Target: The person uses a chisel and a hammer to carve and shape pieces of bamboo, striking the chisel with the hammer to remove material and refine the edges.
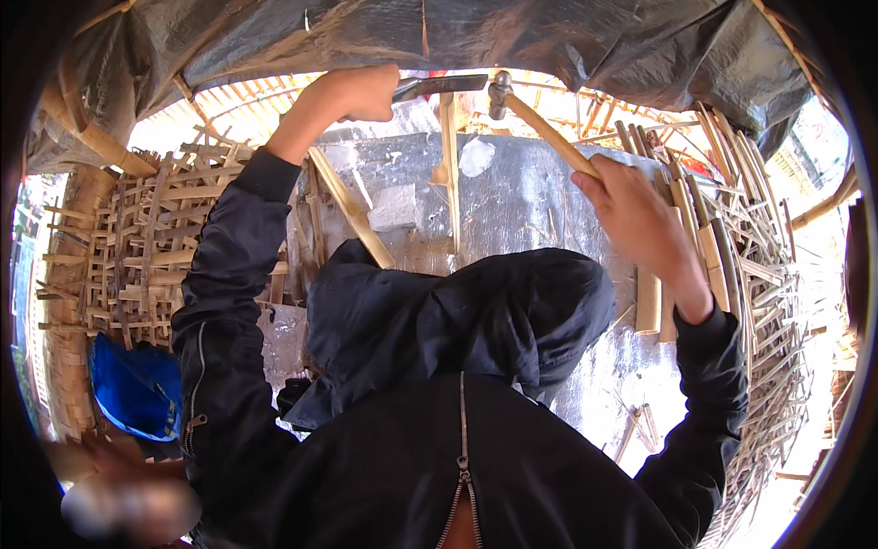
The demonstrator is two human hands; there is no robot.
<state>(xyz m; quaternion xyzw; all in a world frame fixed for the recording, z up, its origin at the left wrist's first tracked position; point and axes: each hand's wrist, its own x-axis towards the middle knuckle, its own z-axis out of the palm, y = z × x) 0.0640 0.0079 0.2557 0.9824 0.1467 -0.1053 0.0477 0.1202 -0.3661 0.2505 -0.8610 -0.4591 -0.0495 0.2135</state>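
Observation:
My left hand (364, 95) is closed around the handle of a broad-bladed knife (457, 84), raised at the far side with its blade pointing right. The blade lies across the top of an upright split bamboo piece (449, 156); whether it has bitten in is too small to tell. In my right hand (640, 215) is a hammer (544, 130), gripped by its wooden handle. Its metal head is just right of the blade's tip, with a small gap between them. Another bamboo strip (352, 210) leans to the left of the upright piece.
Dark plastic sheeting (494, 37) hangs low along the far side. Bamboo lattice (151, 229) stands at left, above a blue bag (137, 389). Bamboo poles (709, 247) and a pile of thin strips (768, 366) lie at right. A blurred person (128, 503) is at lower left.

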